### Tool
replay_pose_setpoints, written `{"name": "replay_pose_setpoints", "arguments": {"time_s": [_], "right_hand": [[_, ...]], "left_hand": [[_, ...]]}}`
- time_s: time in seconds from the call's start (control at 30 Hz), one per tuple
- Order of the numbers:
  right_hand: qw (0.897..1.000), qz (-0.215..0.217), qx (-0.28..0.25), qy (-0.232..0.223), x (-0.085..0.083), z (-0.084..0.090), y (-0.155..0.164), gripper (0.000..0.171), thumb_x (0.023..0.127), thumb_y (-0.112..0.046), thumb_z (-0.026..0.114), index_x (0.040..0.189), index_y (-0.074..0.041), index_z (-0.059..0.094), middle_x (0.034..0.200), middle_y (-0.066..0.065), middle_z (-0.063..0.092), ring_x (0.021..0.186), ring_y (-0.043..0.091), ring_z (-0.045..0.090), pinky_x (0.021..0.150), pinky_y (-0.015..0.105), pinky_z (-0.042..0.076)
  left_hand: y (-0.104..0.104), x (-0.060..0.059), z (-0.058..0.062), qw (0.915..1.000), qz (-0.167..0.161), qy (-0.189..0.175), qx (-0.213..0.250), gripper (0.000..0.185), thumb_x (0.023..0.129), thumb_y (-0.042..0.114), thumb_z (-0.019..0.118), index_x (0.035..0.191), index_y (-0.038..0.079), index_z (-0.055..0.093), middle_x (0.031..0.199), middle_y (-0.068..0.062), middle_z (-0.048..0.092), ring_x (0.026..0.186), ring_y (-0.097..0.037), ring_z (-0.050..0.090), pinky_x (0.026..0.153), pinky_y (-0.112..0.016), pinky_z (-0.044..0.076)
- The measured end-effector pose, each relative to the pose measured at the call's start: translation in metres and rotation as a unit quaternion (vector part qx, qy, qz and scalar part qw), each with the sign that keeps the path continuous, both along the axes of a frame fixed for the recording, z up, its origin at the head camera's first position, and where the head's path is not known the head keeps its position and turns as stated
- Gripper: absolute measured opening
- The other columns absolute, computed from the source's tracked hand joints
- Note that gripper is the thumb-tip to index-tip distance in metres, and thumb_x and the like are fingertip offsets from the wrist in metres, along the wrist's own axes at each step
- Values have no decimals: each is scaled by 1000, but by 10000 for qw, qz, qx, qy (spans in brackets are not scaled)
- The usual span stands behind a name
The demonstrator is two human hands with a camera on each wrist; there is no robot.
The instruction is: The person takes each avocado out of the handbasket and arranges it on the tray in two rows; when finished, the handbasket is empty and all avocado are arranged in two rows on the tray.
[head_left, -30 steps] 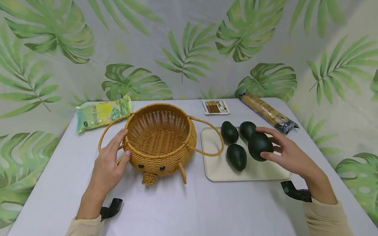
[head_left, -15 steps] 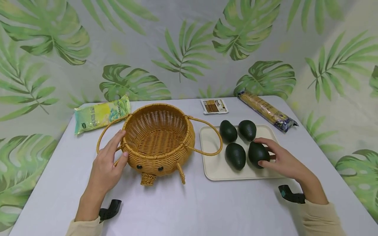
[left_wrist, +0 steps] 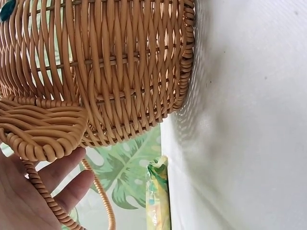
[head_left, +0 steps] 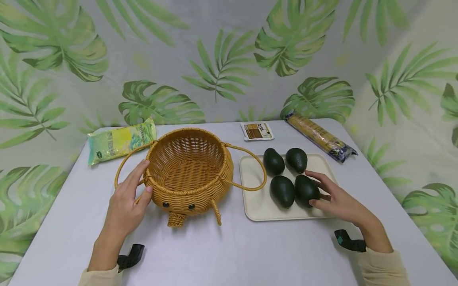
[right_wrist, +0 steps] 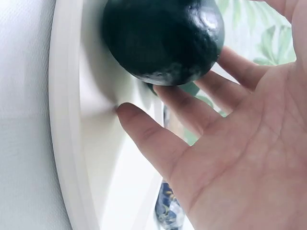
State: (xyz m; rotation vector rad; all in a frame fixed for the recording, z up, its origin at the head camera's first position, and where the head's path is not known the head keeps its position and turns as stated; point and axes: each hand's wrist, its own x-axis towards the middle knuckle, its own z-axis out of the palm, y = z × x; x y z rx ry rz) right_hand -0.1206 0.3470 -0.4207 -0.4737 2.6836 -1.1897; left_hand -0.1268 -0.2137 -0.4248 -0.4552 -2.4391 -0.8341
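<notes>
A round wicker basket (head_left: 189, 200) with two loop handles, black eyes and a snout stands left of centre. My left hand (head_left: 127, 202) touches its left rim with fairly straight fingers; in the left wrist view, a handle (left_wrist: 41, 191) crosses in front of the fingers. On the cream tray (head_left: 257, 212) lie several dark green avocados. My right hand (head_left: 338, 200) holds the front right avocado (head_left: 305, 190) on the tray between thumb and fingers. In the right wrist view, the palm stays apart from this avocado (right_wrist: 163, 40), and some fingertips are hidden behind it.
A yellow-green packet (head_left: 121, 141) lies at the back left. A small white and brown packet (head_left: 257, 131) is at the back, and a long golden packet (head_left: 318, 135) lies behind the tray. White cloth (head_left: 214, 258) covers the table, with a leaf-print curtain behind.
My right hand has lowered the avocado onto the tray, then shifted it left against its neighbour. My left hand and the basket have stayed in place.
</notes>
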Motion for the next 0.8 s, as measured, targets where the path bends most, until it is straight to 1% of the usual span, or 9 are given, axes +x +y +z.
{"name": "replay_pose_setpoints", "arguments": {"time_s": [0.23, 0.33, 0.5, 0.57, 0.6, 0.67, 0.7, 0.77, 0.8], "right_hand": [[9998, 33, -33, 203, 0, 3, 1, 75, 95, -16, 74, 158, -13, 33, 164, 14, 33, 145, 56, 34, 98, 7, 38], [9996, -15, -4, 269, 2, 3, 3, 77, 96, -17, 74, 160, -16, 32, 163, 16, 34, 146, 48, 36, 99, 5, 38], [9987, -206, 73, 451, 6, 5, 6, 78, 97, -19, 72, 163, -21, 29, 163, 18, 34, 147, -3, 33, 102, 3, 35], [9977, -337, 79, 583, 7, 6, 8, 78, 98, -19, 72, 163, -23, 29, 163, 17, 34, 139, -18, 29, 102, 2, 34], [9969, -416, 93, 662, 8, 7, 9, 78, 98, -19, 72, 163, -24, 29, 164, 16, 35, 138, -20, 28, 102, 1, 34], [9944, -634, 133, 830, 8, 8, 11, 77, 98, -19, 72, 162, -26, 31, 164, 15, 35, 140, -18, 28, 101, -1, 32], [9927, -738, 164, 936, 8, 9, 13, 75, 98, -19, 71, 162, -25, 32, 164, 16, 35, 145, -11, 28, 102, -1, 31], [9876, -1003, 348, 1153, 9, 12, 17, 68, 101, -21, 67, 161, -21, 34, 164, 17, 35, 152, 7, 31, 104, 0, 28], [9846, -1128, 447, 1260, 9, 13, 19, 64, 103, -22, 64, 160, -18, 35, 164, 19, 34, 154, 18, 30, 112, 7, 29]], "left_hand": [[0, -1, -2, 10000, 23, 33, 6, 60, 101, 20, 57, 159, 17, 42, 158, -9, 49, 142, -34, 49, 103, -62, 43], [1, -1, -2, 10000, 15, 43, -1, 60, 101, 21, 57, 159, 18, 42, 158, -9, 50, 142, -34, 49, 104, -62, 43], [4, 0, 0, 10000, -8, -36, -16, 59, 103, 23, 54, 160, 19, 40, 159, -9, 48, 142, -35, 49, 105, -62, 42], [3, 2, 2, 9999, -98, -86, -4, 57, 105, 23, 49, 161, 19, 38, 160, -10, 46, 143, -36, 48, 105, -63, 41], [3, 2, 3, 9998, -156, -87, 28, 56, 106, 23, 46, 161, 18, 37, 161, -10, 45, 143, -38, 47, 105, -64, 40], [-1, 3, 6, 9997, -205, -69, 107, 54, 108, 22, 38, 162, 16, 35, 162, -12, 42, 145, -41, 43, 107, -67, 37], [-5, 3, 7, 9999, -123, 2, 100, 53, 109, 22, 35, 161, 14, 36, 162, -15, 41, 145, -43, 42, 107, -69, 35], [-14, 3, 8, 9995, 284, 64, 120, 52, 109, 23, 32, 159, 10, 39, 164, -18, 37, 147, -47, 38, 109, -72, 30], [-21, 3, 8, 9984, 555, 21, 98, 52, 110, 25, 30, 158, 8, 40, 166, -19, 33, 148, -48, 34, 111, -72, 26]]}}
